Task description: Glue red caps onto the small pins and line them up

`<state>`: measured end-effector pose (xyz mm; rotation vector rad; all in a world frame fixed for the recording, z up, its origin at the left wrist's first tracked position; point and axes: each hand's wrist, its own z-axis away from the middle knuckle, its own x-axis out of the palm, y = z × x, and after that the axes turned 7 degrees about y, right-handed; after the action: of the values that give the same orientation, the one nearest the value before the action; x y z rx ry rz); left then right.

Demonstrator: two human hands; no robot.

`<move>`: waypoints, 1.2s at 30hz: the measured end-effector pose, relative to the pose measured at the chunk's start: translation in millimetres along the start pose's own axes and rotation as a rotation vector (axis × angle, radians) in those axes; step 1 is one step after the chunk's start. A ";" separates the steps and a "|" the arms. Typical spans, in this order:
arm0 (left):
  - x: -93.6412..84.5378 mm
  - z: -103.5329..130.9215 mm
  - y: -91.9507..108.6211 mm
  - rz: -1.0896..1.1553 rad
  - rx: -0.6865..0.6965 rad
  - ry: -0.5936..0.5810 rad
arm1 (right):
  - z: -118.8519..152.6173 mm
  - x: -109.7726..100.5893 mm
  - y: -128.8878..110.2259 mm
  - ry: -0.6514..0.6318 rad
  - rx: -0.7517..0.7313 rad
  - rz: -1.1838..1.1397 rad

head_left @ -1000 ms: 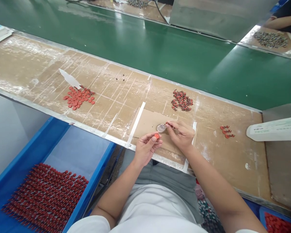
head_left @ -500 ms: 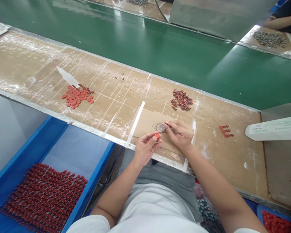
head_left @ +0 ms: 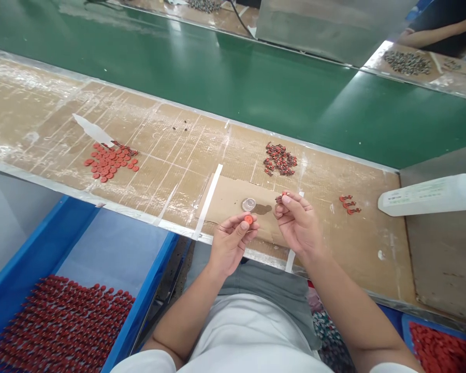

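Between the thumb and fingers of my left hand point(head_left: 230, 243) is a small round red disc point(head_left: 249, 219), held just above the bench's near edge. My right hand point(head_left: 301, 223) pinches a small red-and-dark figure-like piece point(head_left: 282, 197), raised over the cardboard sheet. On that cardboard point(head_left: 227, 197) sits a small clear round dish point(head_left: 249, 204), with a dark wet stain point(head_left: 263, 209) beside it. Beyond my right hand lies a pile of similar red-and-dark pieces point(head_left: 280, 159). Several red discs point(head_left: 108, 163) are heaped farther left on the bench.
A blue tray point(head_left: 147, 259) at lower left holds rows of red pieces. Several assembled red pieces point(head_left: 349, 204) lie right, near a white bottle point(head_left: 431, 194) on its side. Behind the bench runs a green belt point(head_left: 202, 77). A co-worker's arm point(head_left: 438, 33) shows at top right.
My right hand has drawn back from the clear dish, lifting the small piece up and to the right. My left hand keeps the red disc nearly in place. The view has shifted slightly.
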<state>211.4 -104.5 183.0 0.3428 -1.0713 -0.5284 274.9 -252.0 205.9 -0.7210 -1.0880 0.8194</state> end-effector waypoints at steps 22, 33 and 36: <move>38.6 18.2 -10.3 0.004 -0.015 -0.064 | 53.3 -2.3 -20.1 -0.091 -0.113 0.021; 37.4 19.4 -14.5 -0.039 -0.002 -0.078 | 69.0 -15.3 -11.6 0.007 -0.719 0.481; 36.8 19.2 -15.5 -0.039 0.015 -0.083 | 69.5 -18.5 -11.7 -0.017 -0.806 0.568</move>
<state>204.2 -138.3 210.7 0.3582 -1.1507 -0.5739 207.1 -266.5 228.2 -1.7592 -1.2481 0.8446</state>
